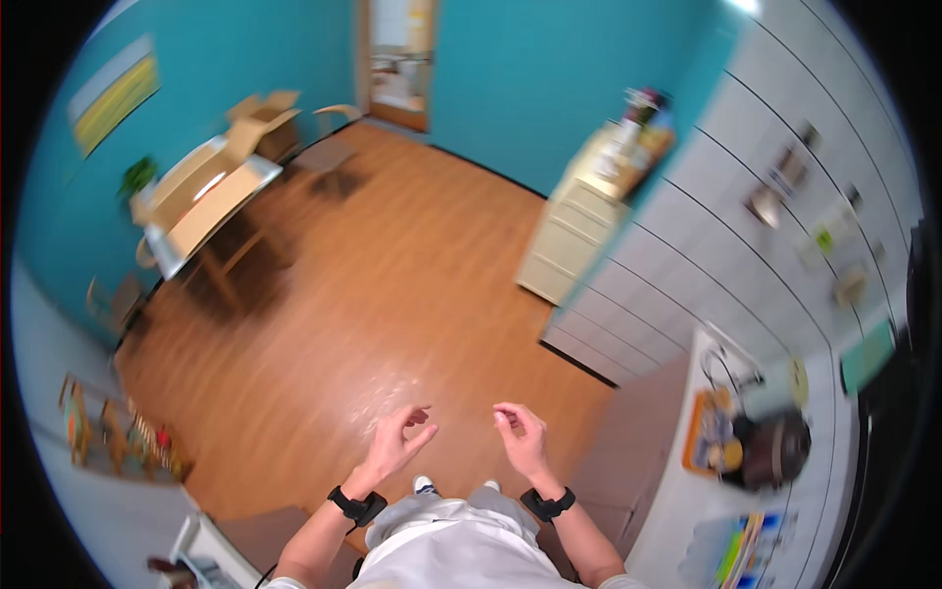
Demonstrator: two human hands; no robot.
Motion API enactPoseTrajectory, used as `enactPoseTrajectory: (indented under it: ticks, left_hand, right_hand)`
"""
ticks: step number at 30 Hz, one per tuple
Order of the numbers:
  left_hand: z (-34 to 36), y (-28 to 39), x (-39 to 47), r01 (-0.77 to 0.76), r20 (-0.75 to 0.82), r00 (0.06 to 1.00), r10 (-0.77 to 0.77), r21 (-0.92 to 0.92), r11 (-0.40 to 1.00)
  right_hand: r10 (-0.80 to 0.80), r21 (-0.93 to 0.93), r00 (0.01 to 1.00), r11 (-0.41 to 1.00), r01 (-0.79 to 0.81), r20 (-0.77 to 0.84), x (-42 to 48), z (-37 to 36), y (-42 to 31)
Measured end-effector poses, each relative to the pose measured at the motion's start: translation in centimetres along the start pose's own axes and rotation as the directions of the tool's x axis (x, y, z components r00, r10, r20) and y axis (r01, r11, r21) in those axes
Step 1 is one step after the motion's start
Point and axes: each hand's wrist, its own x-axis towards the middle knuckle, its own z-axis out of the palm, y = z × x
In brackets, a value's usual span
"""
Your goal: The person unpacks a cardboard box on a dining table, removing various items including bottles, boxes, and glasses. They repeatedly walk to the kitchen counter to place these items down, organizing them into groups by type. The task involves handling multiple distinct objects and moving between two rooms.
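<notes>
My left hand point(397, 442) hangs in front of my body above the wood-look floor point(353, 316), its fingers curled and thumb spread apart. Nothing shows in it. Level with it, my right hand point(524, 442) is also empty, fingers loosely bent with the thumb close to the fingertips. Neither hand touches anything. Both wrists wear black bands. Nearest on the right is a pale countertop point(651, 541) carrying an orange tray point(692, 434) with jars and a dark brown rounded appliance point(773, 449), probably a rice cooker.
A table point(169, 254) with an open cardboard box point(213, 213) stands far left, chairs point(327, 154) around it. A cream drawer cabinet point(567, 235) holds assorted items against the teal wall point(508, 96). A wooden rack point(110, 434) stands at lower left. A faucet point(751, 379) rises at the counter's far end.
</notes>
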Motion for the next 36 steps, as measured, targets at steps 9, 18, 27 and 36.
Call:
enactPoseTrajectory:
  ticks: [9, 18, 27, 36]
  left_hand:
    - [-15.4, -8.5, -3.6, 0.246, -0.549, 0.795, -0.259, -0.099, 0.964]
    - [-28.0, -13.0, 7.4, 0.366, -0.628, 0.71, -0.319, -0.059, 0.929]
    - [-41.8, -19.2, 18.6, 0.352, -0.707, 0.638, -0.306, -0.086, 0.932]
    - [-54.3, -30.8, 28.0, 0.402, -0.556, 0.74, -0.378, -0.085, 0.912]
  right_hand:
    - [-0.15, 0.2, 0.839, 0.979, 0.05, 0.523, 13.0, 23.9, -3.8]
    - [-0.181, 0.3, 0.688, 0.952, -0.056, 0.703, 26.4, 41.5, -5.5]
    - [-0.208, 0.376, 0.625, 0.914, -0.149, 0.753, 39.2, 56.7, -8.8]
    - [-0.227, 0.359, 0.568, 0.924, -0.132, 0.791, 47.3, 71.9, -10.2]
